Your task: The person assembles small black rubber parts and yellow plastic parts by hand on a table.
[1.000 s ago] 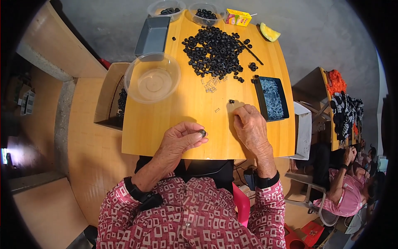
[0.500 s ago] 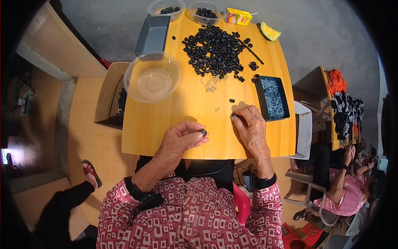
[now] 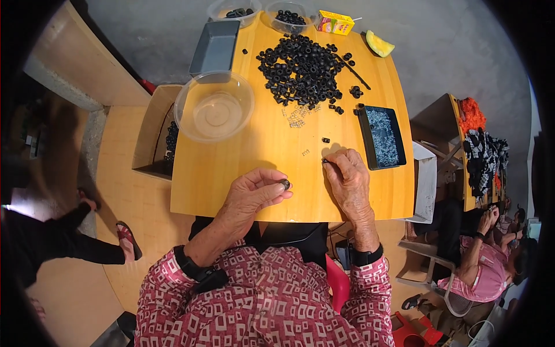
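Note:
Near the table's front edge, my left hand [image 3: 251, 194] pinches a small round dark cap-like part [image 3: 285, 184] between thumb and fingertips. My right hand [image 3: 350, 178], a little farther right, has thumb and forefinger closed on a tiny black piece [image 3: 325, 161] just above the tabletop; most of it is hidden. One loose black part [image 3: 326, 140] lies beyond those fingers. To its left is a small metal spring [image 3: 306, 153], perhaps more than one. Farther back, small springs [image 3: 297, 118] lie scattered beside a big heap of black plastic parts [image 3: 298, 69].
A black tray [image 3: 365, 139] of small springs stands right. Left are a clear round bowl [image 3: 247, 115] and a grey tray [image 3: 202, 52]. At the back sit tubs of black parts, a yellow drink carton [image 3: 335, 23] and a melon slice [image 3: 380, 44]. Other people are at both sides.
Both my hands stay nearly in place, still pinching their small parts. The whole view has shifted slightly. On the left, a person's dark-trousered legs have moved.

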### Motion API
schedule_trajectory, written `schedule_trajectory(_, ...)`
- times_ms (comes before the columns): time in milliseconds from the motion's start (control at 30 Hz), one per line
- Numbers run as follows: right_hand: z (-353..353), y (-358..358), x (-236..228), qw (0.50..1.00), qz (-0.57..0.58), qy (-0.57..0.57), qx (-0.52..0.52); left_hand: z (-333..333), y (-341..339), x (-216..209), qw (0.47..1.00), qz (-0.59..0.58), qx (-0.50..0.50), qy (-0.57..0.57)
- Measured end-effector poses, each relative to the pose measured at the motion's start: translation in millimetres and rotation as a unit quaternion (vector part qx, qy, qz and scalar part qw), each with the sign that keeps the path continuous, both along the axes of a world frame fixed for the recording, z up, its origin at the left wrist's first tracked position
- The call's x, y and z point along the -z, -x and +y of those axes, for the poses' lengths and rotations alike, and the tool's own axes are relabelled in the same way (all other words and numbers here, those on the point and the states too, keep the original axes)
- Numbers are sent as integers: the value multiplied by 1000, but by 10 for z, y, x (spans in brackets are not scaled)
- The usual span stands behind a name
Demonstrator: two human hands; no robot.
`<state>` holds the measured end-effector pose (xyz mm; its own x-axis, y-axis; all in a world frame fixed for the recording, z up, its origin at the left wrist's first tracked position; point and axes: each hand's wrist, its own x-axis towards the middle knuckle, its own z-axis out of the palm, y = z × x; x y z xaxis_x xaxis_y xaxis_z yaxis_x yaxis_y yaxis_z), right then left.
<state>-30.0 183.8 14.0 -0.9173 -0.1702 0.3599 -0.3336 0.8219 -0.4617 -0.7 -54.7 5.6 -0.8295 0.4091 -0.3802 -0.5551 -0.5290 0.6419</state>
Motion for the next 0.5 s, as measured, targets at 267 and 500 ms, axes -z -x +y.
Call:
schedule_trajectory(267,20,-24,8,999,8,26,-28,-3,-2,-17,1000,1,-1,2)
schedule_trajectory(500,14,16,29,996,74,-16,-55,16,-8,-20,1000,-11,-6,25)
